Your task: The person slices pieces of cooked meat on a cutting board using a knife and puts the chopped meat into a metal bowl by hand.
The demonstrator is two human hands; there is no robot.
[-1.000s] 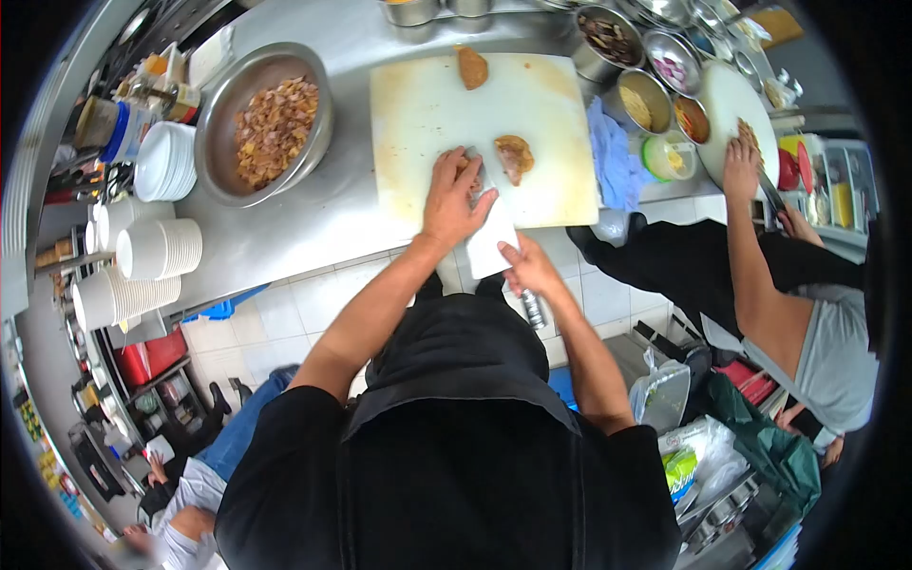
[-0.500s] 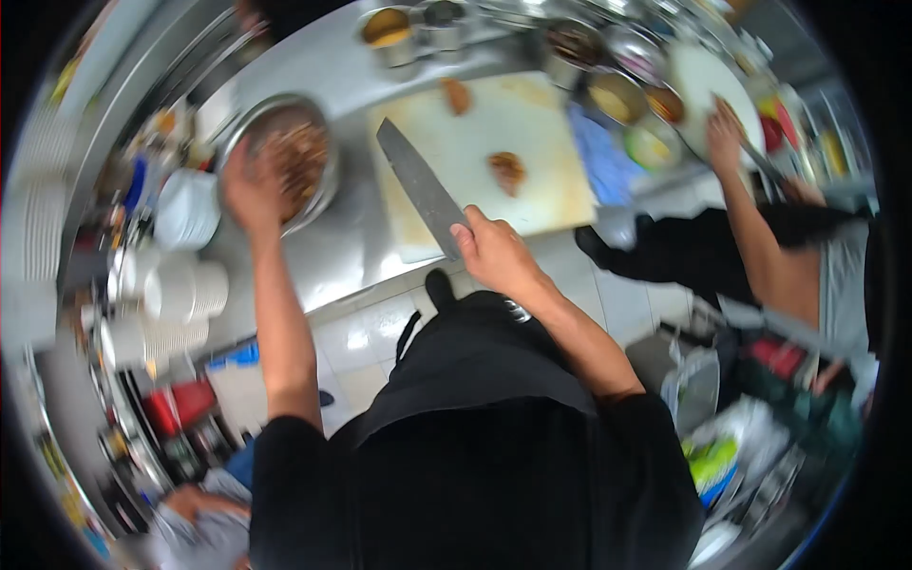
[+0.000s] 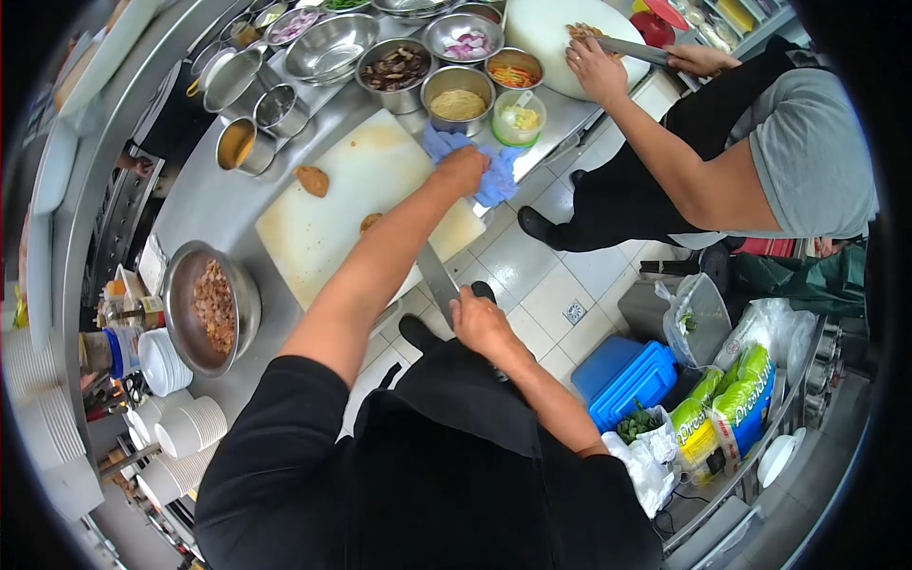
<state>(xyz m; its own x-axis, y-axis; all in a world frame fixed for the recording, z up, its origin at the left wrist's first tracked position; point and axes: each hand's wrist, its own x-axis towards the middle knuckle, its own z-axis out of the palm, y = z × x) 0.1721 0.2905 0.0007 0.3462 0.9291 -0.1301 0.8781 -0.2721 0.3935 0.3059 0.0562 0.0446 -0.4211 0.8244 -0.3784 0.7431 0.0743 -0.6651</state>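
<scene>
My left hand (image 3: 462, 171) reaches across the white cutting board (image 3: 328, 223) and grips a crumpled blue cloth (image 3: 495, 180) at the board's far right corner. In my right hand (image 3: 483, 323) is a large kitchen knife (image 3: 436, 277), held low by the board's near edge; my left forearm hides part of its blade. A browned piece of meat (image 3: 312, 180) lies on the left of the board. Another piece (image 3: 370, 222) shows partly from behind my forearm. Left of the board stands a metal bowl (image 3: 249, 318) holding chopped meat (image 3: 214, 306).
Beyond the board are metal bowls of sliced mushrooms (image 3: 394, 68), yellowish paste (image 3: 457, 104) and red onion (image 3: 467, 44). At right, a co-worker (image 3: 807, 152) cuts on a round white board (image 3: 532, 57). Stacked white bowls (image 3: 195, 427) stand at left; a blue container (image 3: 632, 380) sits below right.
My left hand has left the meat bowl, crossed the board and taken hold of the blue cloth. The knife has been drawn off the board toward me. The camera view has turned.
</scene>
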